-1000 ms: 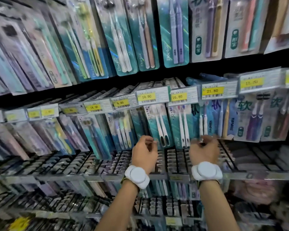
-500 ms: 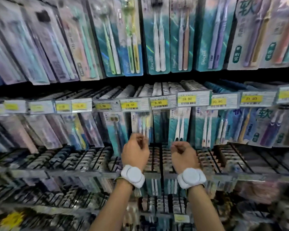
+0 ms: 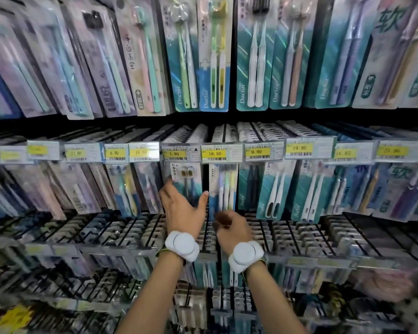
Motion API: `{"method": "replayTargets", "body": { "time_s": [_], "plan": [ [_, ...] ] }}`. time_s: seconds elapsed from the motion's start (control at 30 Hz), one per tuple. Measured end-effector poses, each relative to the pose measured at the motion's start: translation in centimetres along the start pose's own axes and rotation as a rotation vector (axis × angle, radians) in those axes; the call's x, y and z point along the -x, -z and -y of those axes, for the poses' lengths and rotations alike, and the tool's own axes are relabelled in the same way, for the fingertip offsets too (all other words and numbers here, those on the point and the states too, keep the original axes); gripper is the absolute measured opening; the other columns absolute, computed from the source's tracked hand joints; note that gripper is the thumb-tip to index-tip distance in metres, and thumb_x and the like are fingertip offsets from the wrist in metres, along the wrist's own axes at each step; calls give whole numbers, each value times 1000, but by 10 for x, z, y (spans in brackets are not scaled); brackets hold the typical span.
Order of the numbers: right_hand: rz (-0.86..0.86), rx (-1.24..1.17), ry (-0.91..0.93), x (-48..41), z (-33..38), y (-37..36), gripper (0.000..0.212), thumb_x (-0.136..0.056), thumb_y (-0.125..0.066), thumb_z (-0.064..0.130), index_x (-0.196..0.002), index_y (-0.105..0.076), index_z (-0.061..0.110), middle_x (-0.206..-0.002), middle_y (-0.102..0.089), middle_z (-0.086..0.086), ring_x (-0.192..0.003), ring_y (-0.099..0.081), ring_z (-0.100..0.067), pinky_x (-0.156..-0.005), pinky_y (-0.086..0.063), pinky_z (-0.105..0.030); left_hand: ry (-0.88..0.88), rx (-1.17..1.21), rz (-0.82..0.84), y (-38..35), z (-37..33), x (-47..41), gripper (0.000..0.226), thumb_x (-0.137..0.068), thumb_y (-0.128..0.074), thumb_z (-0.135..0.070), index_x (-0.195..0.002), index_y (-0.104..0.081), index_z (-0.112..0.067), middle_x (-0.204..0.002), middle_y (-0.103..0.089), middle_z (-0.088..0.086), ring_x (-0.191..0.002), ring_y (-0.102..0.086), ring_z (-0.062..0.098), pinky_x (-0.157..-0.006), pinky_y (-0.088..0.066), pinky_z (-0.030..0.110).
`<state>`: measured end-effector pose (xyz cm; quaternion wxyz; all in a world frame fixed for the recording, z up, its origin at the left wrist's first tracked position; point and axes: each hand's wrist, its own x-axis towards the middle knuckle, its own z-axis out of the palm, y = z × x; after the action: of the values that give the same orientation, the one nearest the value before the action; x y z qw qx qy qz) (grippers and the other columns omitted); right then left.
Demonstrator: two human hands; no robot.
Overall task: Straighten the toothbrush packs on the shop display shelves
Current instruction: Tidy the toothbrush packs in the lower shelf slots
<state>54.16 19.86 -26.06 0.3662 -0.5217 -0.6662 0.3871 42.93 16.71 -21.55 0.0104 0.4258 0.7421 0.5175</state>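
Since half a second ago the left hand (image 3: 182,208) is opening out from a loose fist, and both hands are shifting left along the middle row. The left hand is now spreading wide, thumb and fingers apart, around the lower part of the pack under the 7.80 tag (image 3: 187,186), seemingly touching its edges but not gripping it. The right hand (image 3: 232,225) is curling closed just below the pack under the 18.50 tag (image 3: 223,189); I cannot tell whether it is pinching the pack's bottom edge or holding nothing.

Both packs are hanging from hooks behind the price tags (image 3: 214,153), in the middle row (image 3: 299,189), close beside each other.

The risk, as I judge it, is in the pushing. A spread hand pressing one side of a hanging pack is likely to swing it crooked instead of square, or to knock its neighbour. A tug downward from the right hand could be pulling a pack off its hook, dropping it onto the wire rack (image 3: 106,232) below.
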Motion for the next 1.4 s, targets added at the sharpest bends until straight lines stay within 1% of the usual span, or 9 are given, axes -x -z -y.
{"method": "replayTargets", "body": {
  "time_s": [0.27,0.4,0.57,0.67,0.8,1.03,1.13,1.23,1.4],
  "plan": [
    [36,-37,40,-7,0,-10,29,-84,-72,17,-112,-68,24,-103,-73,6,-96,-69,-15,-81,-53,-25,-25,42,32,7,5,0,87,-86,-74,-40,-152,-25,-12,-151,-31,9,-136,-41,33,-100,-42,38],
    [143,-82,114,-3,0,-14,37,-77,-75,16,-111,-67,25,-101,-74,8,-95,-70,-10,-87,-59,-37,-19,48,52,13,2,5,90,-84,-75,-48,-153,-27,-14,-147,-28,0,-133,-46,30,-100,-43,35],
    [171,-171,167,4,-3,-21,31,-63,-71,27,-92,-67,35,-88,-76,5,-86,-73,-17,-77,-60,-49,-14,74,52,20,-5,16,92,-84,-76,-47,-155,-27,-15,-148,-26,-2,-139,-36,25,-98,-30,23],
    [113,-179,236,11,-2,-18,18,-75,-71,19,-89,-66,31,-84,-75,10,-84,-71,-9,-77,-59,-40,-15,117,45,24,-9,22,88,-83,-77,-46,-151,-29,-17,-149,-27,-2,-136,-30,16,-97,-27,21],
    [77,-179,242,20,-9,-9,28,-87,-70,9,-84,-61,35,-75,-68,25,-73,-65,4,-64,-47,-12,-52,145,68,22,-10,29,81,-83,-76,-50,-144,-34,-19,-143,-35,-1,-130,-42,19,-97,-37,26],
    [23,-187,118,29,-38,15,17,-92,-63,16,-107,-61,23,-97,-73,1,-93,-70,-23,-82,-58,-48,-160,175,173,8,-14,38,35,-98,-60,-40,-128,-55,-23,-105,-57,-15,-98,-57,7,-86,-50,27],
    [0,-170,99,30,-43,27,23,-94,-63,18,-115,-55,21,-103,-70,-6,-95,-67,-23,-87,-57,-46,-205,154,195,-4,-22,36,21,-100,-59,-26,-120,-57,-20,-93,-58,-14,-84,-56,3,-74,-44,17],
    [-88,-162,75,33,-47,37,36,-92,-66,29,-124,-52,24,-109,-67,-6,-101,-64,-21,-88,-55,-43,-190,160,211,-18,-26,32,23,-100,-59,-24,-121,-58,-13,-95,-63,-1,-86,-60,18,-77,-52,35],
    [-164,-167,43,34,-53,46,21,-93,-66,29,-103,-55,44,-95,-68,-1,-91,-66,-21,-83,-57,-47,-185,197,266,-35,-27,37,26,-100,-59,-21,-123,-59,-11,-95,-63,-1,-88,-61,19,-79,-52,34]
  ]
}}
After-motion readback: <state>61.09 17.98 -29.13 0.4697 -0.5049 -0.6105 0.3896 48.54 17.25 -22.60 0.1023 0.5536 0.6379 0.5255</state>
